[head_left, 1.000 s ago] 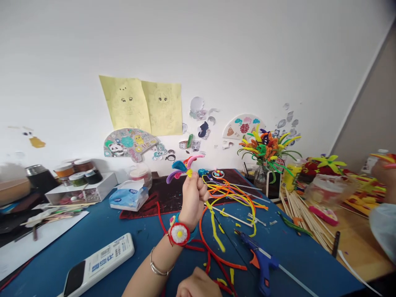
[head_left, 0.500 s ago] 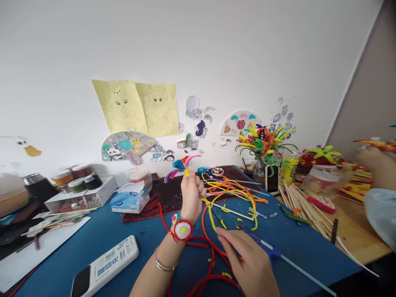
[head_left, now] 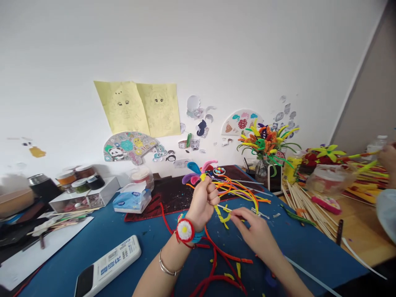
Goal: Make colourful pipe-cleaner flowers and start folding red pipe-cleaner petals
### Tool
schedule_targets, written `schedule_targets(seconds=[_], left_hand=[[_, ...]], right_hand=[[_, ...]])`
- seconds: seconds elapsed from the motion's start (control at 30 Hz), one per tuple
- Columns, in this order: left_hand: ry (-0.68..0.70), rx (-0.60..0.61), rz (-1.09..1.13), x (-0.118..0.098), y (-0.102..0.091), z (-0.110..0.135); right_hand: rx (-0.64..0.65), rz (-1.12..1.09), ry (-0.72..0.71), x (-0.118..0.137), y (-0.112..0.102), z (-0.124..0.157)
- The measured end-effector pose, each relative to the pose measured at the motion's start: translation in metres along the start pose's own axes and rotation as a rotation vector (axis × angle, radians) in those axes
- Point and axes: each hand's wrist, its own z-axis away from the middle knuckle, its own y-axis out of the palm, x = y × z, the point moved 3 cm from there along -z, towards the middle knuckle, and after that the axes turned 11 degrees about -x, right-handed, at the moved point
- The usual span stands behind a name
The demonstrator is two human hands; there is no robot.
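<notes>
My left hand (head_left: 201,202) is closed around the stem of a pipe-cleaner flower (head_left: 195,172), its blue, purple and pink petals showing above the fist beside a yellow centre. From below that fist a twisted yellow pipe cleaner (head_left: 220,215) hangs down and bends to the right. My right hand (head_left: 255,231) pinches its loose end between thumb and fingertips. Most of the flower's stem is hidden in my left hand. Under both hands, red pipe cleaners (head_left: 213,264) lie curled on the blue tabletop, with short yellow scraps among them.
Orange and yellow pipe cleaners (head_left: 238,192) lie behind my hands. A tissue pack (head_left: 131,202) and a white device (head_left: 108,266) are on the left. Wooden sticks (head_left: 305,206) and a vase of pipe-cleaner flowers (head_left: 262,165) stand right; another person's hand (head_left: 388,159) is at the far right.
My left hand and the flower have shifted right and slightly down. My right hand has moved up and right, bending the yellow pipe cleaner. The other person's hand has moved right.
</notes>
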Motion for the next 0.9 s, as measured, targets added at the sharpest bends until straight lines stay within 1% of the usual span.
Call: schedule_targets(seconds=[0.03,0.1,0.13,0.23,0.3,0.33,0.4,0.47,0.57,0.63,0.67,0.73,0.8,0.83,0.9], left_hand=[[-0.015,-0.01,0.028,0.002,0.001,0.001],[0.014,-0.035,0.076,0.004,0.003,0.004],[0.053,-0.049,0.093,0.004,0.003,0.005],[0.213,-0.083,0.094,-0.001,0.004,0.009],[0.331,-0.1,0.054,-0.004,0.005,0.011],[0.385,-0.105,0.028,-0.005,0.006,0.012],[0.439,-0.096,-0.042,-0.005,0.008,0.014],[0.397,-0.066,-0.129,-0.001,0.011,0.015],[0.25,-0.019,-0.193,0.005,0.013,0.015],[0.16,-0.003,-0.149,0.004,0.013,0.015],[0.12,0.004,-0.108,0.004,0.012,0.015],[0.066,0.013,0.001,0.002,0.011,0.013],[0.058,0.011,0.122,0.0,0.009,0.012],[0.062,0.007,0.171,0.0,0.008,0.012],[0.085,-0.009,0.225,0.0,0.007,0.011]], right_hand=[[0.007,-0.031,0.019,0.003,0.009,0.006],[0.051,-0.073,0.067,0.013,0.028,0.021],[0.047,-0.099,0.097,0.019,0.036,0.029],[0.096,-0.237,0.185,0.038,0.056,0.049],[0.119,-0.293,0.224,0.048,0.061,0.056],[0.125,-0.299,0.233,0.052,0.059,0.057],[0.128,-0.285,0.228,0.056,0.047,0.055],[0.117,-0.252,0.204,0.055,0.025,0.046],[0.096,-0.144,0.189,0.04,-0.011,0.024],[0.1,-0.109,0.205,0.025,-0.025,0.012],[0.116,-0.109,0.213,0.017,-0.026,0.009],[0.171,-0.147,0.217,0.006,-0.015,0.011],[0.199,-0.223,0.174,0.002,0.005,0.022],[0.221,-0.277,0.139,0.004,0.017,0.03],[0.251,-0.392,0.138,0.011,0.038,0.047]])
